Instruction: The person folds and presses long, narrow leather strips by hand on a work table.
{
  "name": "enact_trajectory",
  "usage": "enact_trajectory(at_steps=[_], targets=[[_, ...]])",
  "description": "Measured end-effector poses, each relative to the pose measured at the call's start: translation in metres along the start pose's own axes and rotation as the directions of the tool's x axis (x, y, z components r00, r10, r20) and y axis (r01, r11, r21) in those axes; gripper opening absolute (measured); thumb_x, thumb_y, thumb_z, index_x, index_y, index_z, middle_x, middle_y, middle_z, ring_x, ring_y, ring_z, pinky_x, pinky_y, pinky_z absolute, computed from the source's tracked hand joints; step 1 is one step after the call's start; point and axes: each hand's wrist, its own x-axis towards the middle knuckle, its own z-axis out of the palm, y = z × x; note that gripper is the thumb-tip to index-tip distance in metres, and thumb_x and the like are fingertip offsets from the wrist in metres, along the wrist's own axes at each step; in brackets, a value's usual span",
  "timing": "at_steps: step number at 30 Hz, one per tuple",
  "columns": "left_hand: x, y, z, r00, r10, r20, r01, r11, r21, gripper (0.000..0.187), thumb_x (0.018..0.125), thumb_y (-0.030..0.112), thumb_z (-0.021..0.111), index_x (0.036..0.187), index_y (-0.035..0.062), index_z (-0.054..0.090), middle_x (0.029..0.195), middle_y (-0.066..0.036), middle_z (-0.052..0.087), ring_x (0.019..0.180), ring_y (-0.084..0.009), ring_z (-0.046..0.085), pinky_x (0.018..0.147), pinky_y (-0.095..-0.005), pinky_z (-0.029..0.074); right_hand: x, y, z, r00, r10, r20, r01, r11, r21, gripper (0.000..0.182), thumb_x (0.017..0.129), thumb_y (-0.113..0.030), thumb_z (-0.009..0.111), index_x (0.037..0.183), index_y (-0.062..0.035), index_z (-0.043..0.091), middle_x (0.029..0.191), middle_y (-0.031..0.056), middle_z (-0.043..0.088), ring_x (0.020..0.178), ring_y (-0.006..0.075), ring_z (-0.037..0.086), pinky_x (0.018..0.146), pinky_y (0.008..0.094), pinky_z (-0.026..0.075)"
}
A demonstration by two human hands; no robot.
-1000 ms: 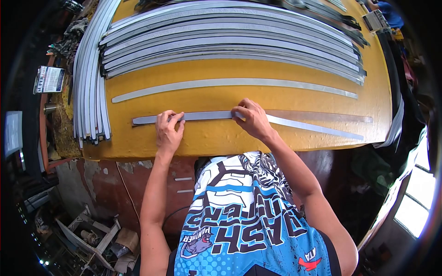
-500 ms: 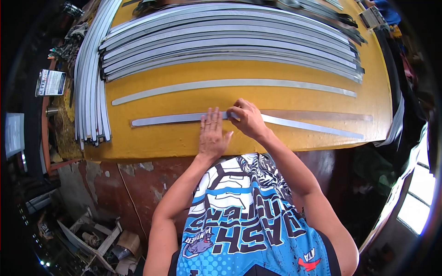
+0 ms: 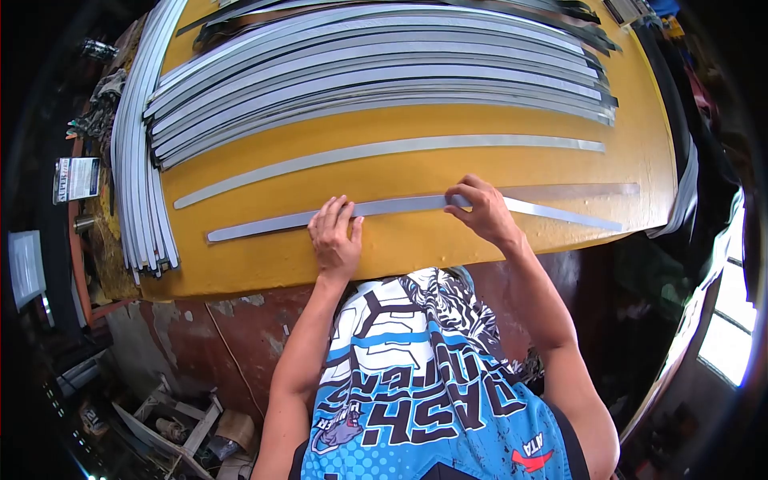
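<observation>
A long grey strip (image 3: 264, 225) lies near the front edge of the yellow table (image 3: 400, 172). My left hand (image 3: 334, 240) lies flat on it, fingers pressing the strip down about its middle. My right hand (image 3: 482, 210) pinches the strip further right, where a thin grey band (image 3: 560, 214) peels away from a shiny backing (image 3: 588, 190). A second single grey strip (image 3: 384, 150) lies a little beyond, parallel.
A thick stack of grey strips (image 3: 376, 72) covers the far half of the table. Another bundle of strips (image 3: 136, 176) runs along the left edge. A small box (image 3: 74, 178) sits left of the table; scrap and wooden pieces (image 3: 172, 424) lie on the floor below.
My left hand slid right along the strip from near its left end and now presses flat near the middle. My right hand moved further right along the strip.
</observation>
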Motion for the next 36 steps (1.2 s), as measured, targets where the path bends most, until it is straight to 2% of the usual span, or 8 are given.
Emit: enact_trajectory(at_steps=[1, 8, 12, 14, 30, 32, 36], targets=[[0.002, 0.0, 0.001, 0.999, -0.001, -0.032, 0.002, 1.0, 0.007, 0.024, 0.089, 0.019, 0.073, 0.11, 0.0067, 0.073, 0.126, -0.008, 0.066, 0.125, -0.0278, 0.056, 0.107, -0.045, 0.039, -0.001, 0.005, 0.0, 0.999, -0.027, -0.018, 0.027, 1.0, -0.014, 0.022, 0.079, -0.017, 0.08, 0.097, -0.0091, 0.07, 0.095, 0.0096, 0.063, 0.091, 0.032, 0.064, 0.079, 0.043, 0.052], [0.003, 0.001, -0.002, 1.0, 0.02, 0.002, -0.02, 0.999, 0.03, 0.022, 0.09, 0.02, 0.072, 0.11, 0.0137, 0.075, 0.126, -0.006, 0.063, 0.125, -0.0266, 0.054, 0.107, -0.0463, 0.035, -0.005, 0.021, 0.008, 0.985, -0.134, -0.104, 0.134, 0.991, -0.008, 0.023, 0.077, -0.014, 0.081, 0.096, -0.0068, 0.07, 0.093, 0.0091, 0.062, 0.09, 0.0312, 0.062, 0.079, 0.0425, 0.051], [0.005, 0.003, -0.006, 0.999, 0.031, 0.039, -0.034, 0.997, 0.07, 0.021, 0.092, 0.022, 0.07, 0.11, 0.0122, 0.074, 0.126, -0.008, 0.062, 0.125, -0.0277, 0.052, 0.107, -0.0451, 0.036, -0.005, 0.022, 0.008, 0.986, -0.139, -0.088, 0.139, 0.99, -0.015, 0.027, 0.078, -0.012, 0.081, 0.103, -0.0077, 0.072, 0.095, 0.0088, 0.063, 0.091, 0.03, 0.063, 0.079, 0.0411, 0.052], [0.005, 0.003, -0.005, 0.997, 0.016, 0.081, -0.021, 0.998, 0.057, 0.024, 0.092, 0.021, 0.069, 0.115, 0.0147, 0.071, 0.127, -0.008, 0.058, 0.127, -0.0276, 0.05, 0.108, -0.0475, 0.032, -0.006, 0.019, 0.006, 0.99, -0.12, -0.074, 0.12, 0.993, -0.002, 0.027, 0.078, -0.011, 0.081, 0.103, -0.0072, 0.072, 0.094, 0.0086, 0.063, 0.089, 0.0296, 0.062, 0.078, 0.0406, 0.052], [0.004, 0.001, -0.002, 0.997, 0.038, 0.067, -0.043, 0.996, 0.073, 0.025, 0.09, 0.019, 0.071, 0.115, 0.0148, 0.069, 0.124, -0.009, 0.055, 0.126, -0.0291, 0.048, 0.104, -0.0486, 0.032, -0.004, 0.03, 0.019, 0.975, -0.169, -0.142, 0.155, 0.983, -0.102, 0.026, 0.076, -0.014, 0.083, 0.1, -0.0109, 0.073, 0.096, 0.007, 0.061, 0.086, 0.0259, 0.061, 0.078, 0.0404, 0.051], [0.005, 0.002, -0.003, 0.997, 0.054, 0.048, -0.058, 0.993, 0.1, 0.022, 0.092, 0.021, 0.069, 0.113, 0.0136, 0.07, 0.121, -0.008, 0.056, 0.124, -0.0286, 0.049, 0.104, -0.0469, 0.034, -0.003, 0.031, 0.019, 0.976, -0.171, -0.137, 0.157, 0.982, -0.108, 0.026, 0.076, -0.014, 0.083, 0.099, -0.0119, 0.074, 0.097, 0.0071, 0.06, 0.085, 0.0262, 0.061, 0.077, 0.0403, 0.051], [0.003, 0.0, -0.001, 0.997, 0.042, 0.061, -0.046, 0.997, 0.07, 0.025, 0.09, 0.02, 0.07, 0.115, 0.0141, 0.069, 0.124, -0.009, 0.055, 0.125, -0.0293, 0.048, 0.105, -0.0487, 0.032, -0.003, 0.034, 0.021, 0.974, -0.181, -0.139, 0.165, 0.979, -0.117, 0.025, 0.076, -0.013, 0.083, 0.099, -0.0127, 0.074, 0.096, 0.0075, 0.06, 0.086, 0.0266, 0.061, 0.077, 0.04, 0.051]])
